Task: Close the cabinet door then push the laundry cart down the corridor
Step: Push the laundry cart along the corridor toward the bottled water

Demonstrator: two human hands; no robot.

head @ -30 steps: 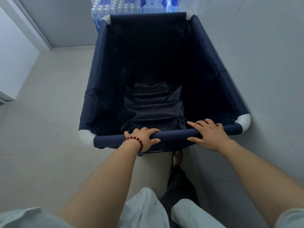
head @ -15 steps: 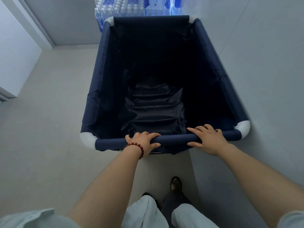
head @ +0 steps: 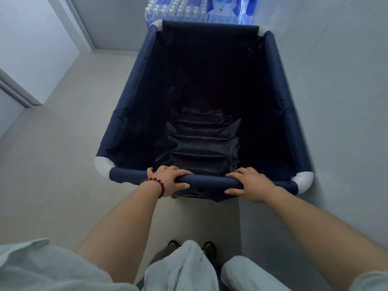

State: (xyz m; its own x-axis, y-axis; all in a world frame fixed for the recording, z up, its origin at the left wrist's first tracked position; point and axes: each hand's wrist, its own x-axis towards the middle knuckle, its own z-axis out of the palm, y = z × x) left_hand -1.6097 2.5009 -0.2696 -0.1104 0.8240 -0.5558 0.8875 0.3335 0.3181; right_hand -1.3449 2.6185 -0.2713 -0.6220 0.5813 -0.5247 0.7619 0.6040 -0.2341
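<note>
A navy fabric laundry cart [head: 128, 106] with white corner joints fills the middle of the head view, its dark inside holding nothing. My left hand [head: 171, 180], with a red bead bracelet on the wrist, is wrapped over the near padded rail [head: 207, 182]. My right hand [head: 249, 184] grips the same rail further right. Both arms reach forward. No cabinet door is in view.
Packs of water bottles [head: 189, 12] stand right behind the cart's far edge. A grey wall [head: 336, 91] runs close along the cart's right side. A white door frame [head: 19, 93] sits at the left, with tiled floor [head: 63, 143] between it and the cart.
The cart has rolled forward toward the water bottles, and my feet have come together below. Both hands keep their grip on the near rail.
</note>
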